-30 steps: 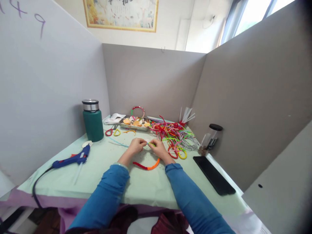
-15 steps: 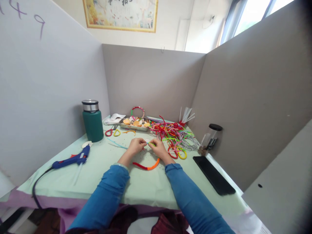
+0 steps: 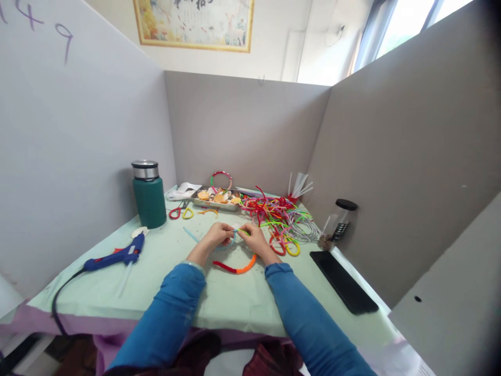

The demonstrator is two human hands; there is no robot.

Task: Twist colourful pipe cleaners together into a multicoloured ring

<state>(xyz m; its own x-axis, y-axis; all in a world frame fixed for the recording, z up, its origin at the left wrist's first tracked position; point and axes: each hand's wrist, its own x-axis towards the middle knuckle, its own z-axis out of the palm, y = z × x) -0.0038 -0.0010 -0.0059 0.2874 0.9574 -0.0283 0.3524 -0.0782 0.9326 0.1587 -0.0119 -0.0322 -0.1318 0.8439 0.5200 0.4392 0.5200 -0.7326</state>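
Observation:
A light blue pipe cleaner (image 3: 191,234) is pinched in my left hand (image 3: 219,235). One end sticks out to the left, and part of it bends down below my fingers. My right hand (image 3: 253,238), fingers closed, grips a curved band (image 3: 243,269) wrapped in fuzzy red and orange. The band passes under that hand, and a yellow-green part shows at the fingertips. The blue strand touches the band's upper end between my two hands. My fingers hide the exact contact.
A glue gun (image 3: 117,257) and green bottle (image 3: 149,201) stand left. Scissors (image 3: 182,212) lie before a metal tray (image 3: 219,205) of discs. A heap of pipe cleaners (image 3: 274,209), more scissors (image 3: 285,245), a clear jar (image 3: 340,222) and black phone-like slab (image 3: 342,282) are right.
The light blue pipe cleaner has been drawn rightward and now loops below my left hand, its free end shorter on the left. My right hand and the curved band stay nearly still.

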